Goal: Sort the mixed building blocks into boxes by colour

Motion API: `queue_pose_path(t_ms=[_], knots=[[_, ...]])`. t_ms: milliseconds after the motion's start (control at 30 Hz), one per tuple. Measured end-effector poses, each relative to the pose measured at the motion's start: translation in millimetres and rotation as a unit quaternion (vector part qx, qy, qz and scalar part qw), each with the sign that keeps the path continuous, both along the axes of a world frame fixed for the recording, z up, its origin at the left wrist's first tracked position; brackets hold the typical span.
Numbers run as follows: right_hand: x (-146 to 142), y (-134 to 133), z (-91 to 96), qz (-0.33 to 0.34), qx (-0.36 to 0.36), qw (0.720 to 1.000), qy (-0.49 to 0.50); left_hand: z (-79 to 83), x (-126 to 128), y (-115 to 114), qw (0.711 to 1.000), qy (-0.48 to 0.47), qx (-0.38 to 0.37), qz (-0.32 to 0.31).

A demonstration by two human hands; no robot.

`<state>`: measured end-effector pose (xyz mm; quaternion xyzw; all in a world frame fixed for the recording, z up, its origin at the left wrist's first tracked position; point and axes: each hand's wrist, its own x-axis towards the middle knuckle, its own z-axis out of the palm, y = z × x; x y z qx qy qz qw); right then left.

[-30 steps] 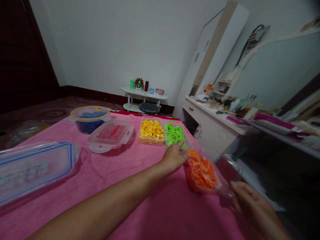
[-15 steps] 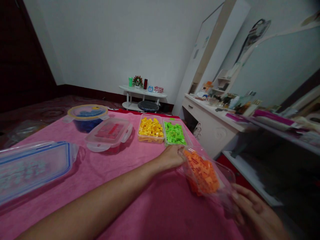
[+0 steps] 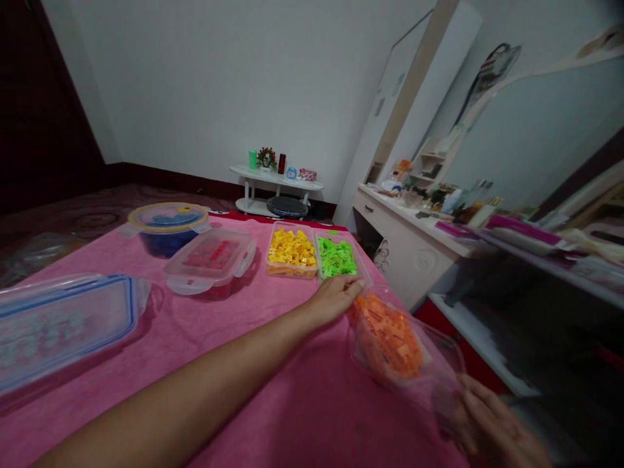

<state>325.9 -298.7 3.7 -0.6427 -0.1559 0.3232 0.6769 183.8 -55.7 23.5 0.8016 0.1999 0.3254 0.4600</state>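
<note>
My left hand [image 3: 336, 298] is closed on the far end of a clear plastic container [image 3: 441, 338] of orange pieces. The small orange pieces [image 3: 390, 335] are heaped toward that far end. At the near right, my right hand [image 3: 502, 422] grips the container's other end with the fingers pressed on the clear plastic; some fingers are hidden or blurred. Just beyond my left hand sits an open clear box of green pieces [image 3: 336, 255]. Beside it on the left is an open box of yellow pieces [image 3: 292, 250].
A lidded container with red contents [image 3: 209, 260], a round yellow-rimmed bowl [image 3: 168, 227] with blue contents, and a blue-edged lidded container [image 3: 68, 325] stand on the pink cloth [image 3: 195, 364]. A white dresser [image 3: 414, 240] rises on the right; a low white table [image 3: 277, 179] stands by the wall.
The container of orange pieces has come down a little toward the cloth and lies flatter. Both hands have kept hold of it. My right hand has shifted slightly downward.
</note>
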Motion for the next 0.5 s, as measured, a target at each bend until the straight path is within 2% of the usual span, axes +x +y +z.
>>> queue_pose_path(t_ms=[133, 233, 333, 500], knots=[[0, -1, -7.9, -0.018, -0.007, 1.0, 0.01, 0.7, -28, -11, 1.0, 0.003, -0.001, 0.02], [-6, 2, -6.1, 0.01, -0.023, 0.999, -0.021, -3.5, -48, -23, 0.997, 0.008, -0.074, 0.034], [-17, 6, 4.8, 0.018, -0.064, 0.996, -0.063, -5.3, -61, -33, 0.987, 0.002, -0.157, 0.038], [-27, 12, 23.4, 0.022, -0.115, 0.986, -0.119, 2.9, -69, -39, 0.965, -0.016, -0.26, -0.002]])
